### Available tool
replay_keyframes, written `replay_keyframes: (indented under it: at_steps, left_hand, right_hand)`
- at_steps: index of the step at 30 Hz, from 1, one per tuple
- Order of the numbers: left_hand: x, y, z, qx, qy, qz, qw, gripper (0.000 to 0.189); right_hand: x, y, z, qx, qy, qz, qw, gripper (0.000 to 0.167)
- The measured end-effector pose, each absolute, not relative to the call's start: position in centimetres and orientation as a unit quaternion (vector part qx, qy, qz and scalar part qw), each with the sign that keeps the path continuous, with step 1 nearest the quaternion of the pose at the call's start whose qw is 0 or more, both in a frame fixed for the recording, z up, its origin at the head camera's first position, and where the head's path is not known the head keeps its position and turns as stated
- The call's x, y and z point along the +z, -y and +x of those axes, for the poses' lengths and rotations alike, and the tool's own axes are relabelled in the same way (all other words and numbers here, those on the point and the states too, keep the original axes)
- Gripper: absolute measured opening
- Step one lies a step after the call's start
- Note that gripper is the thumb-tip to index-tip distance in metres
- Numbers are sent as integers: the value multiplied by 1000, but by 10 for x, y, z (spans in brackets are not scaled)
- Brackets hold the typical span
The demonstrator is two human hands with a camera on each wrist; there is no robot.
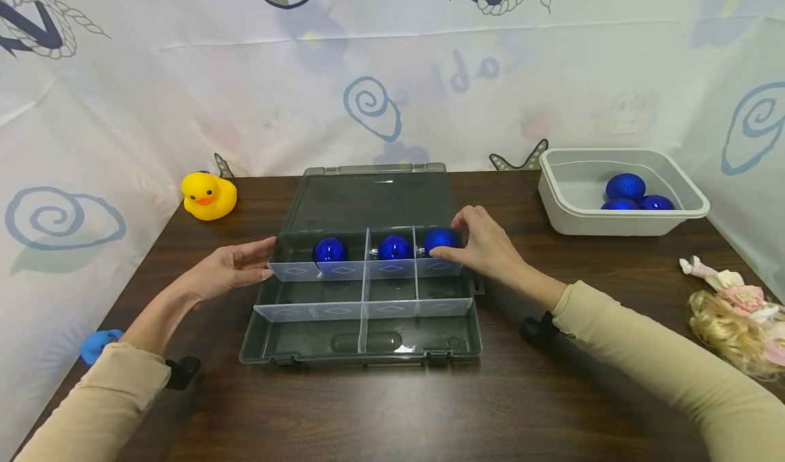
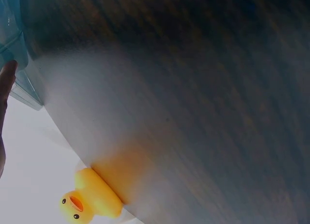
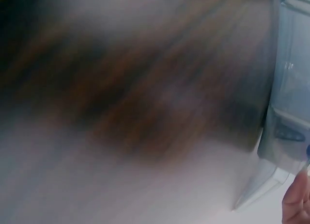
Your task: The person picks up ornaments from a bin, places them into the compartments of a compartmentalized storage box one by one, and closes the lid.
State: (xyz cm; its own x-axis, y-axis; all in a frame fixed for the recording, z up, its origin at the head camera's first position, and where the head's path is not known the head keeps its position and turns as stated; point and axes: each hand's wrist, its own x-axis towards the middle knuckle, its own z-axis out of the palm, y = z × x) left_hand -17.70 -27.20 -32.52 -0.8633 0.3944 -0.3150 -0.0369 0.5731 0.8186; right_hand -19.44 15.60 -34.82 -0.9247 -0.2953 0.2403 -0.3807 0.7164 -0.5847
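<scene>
A clear grey compartment box (image 1: 392, 348) lies on the table with its lid (image 1: 374, 199) folded back. In its back row are a shiny blue Christmas ball (image 1: 330, 250) at left, another shiny ball (image 1: 395, 247) in the middle compartment and a glittery ball (image 1: 441, 238) at right. My right hand (image 1: 487, 245) pinches the glittery ball between thumb and fingers, inside the back right compartment. My left hand (image 1: 228, 269) is at the box's left back side, fingers extended, fingertips right at the wall. The middle and front rows hold no balls.
A white tub (image 1: 625, 225) with several blue balls (image 1: 625, 187) stands at the back right. The yellow rubber duck (image 1: 209, 195) sits at the back left, a blue toy (image 1: 100, 345) at the left edge. A blond doll (image 1: 736, 312) lies at the right.
</scene>
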Motion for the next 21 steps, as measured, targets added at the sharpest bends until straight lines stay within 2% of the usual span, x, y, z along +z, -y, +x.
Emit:
replay_keyframes:
  at_steps: [3, 7, 11, 13, 15, 18, 21]
  left_hand:
    - [-326, 273, -177, 451, -853, 103, 241, 77]
    - [-326, 273, -177, 448, -854, 105, 241, 77]
    - [-325, 273, -177, 442, -859, 106, 237, 78]
    - [-324, 273, -177, 441, -859, 105, 236, 77]
    - [-324, 273, -176, 442, -859, 103, 236, 77]
    - [-324, 273, -176, 445, -857, 103, 238, 77]
    - [-324, 273, -176, 445, -857, 102, 239, 77]
  right_hand:
    - [-347, -164, -197, 350, 914, 192, 72, 50]
    - [-340, -186, -205, 393, 894, 181, 116, 41]
    - [-326, -228, -220, 439, 872, 131, 174, 32]
    - [-319, -254, -228, 450, 869, 91, 183, 32]
    - [-313, -284, -234, 451, 874, 57, 169, 35]
    - [-309, -327, -240, 438, 891, 26, 115, 37]
    - [-306, -361, -244, 425, 903, 25, 51, 20]
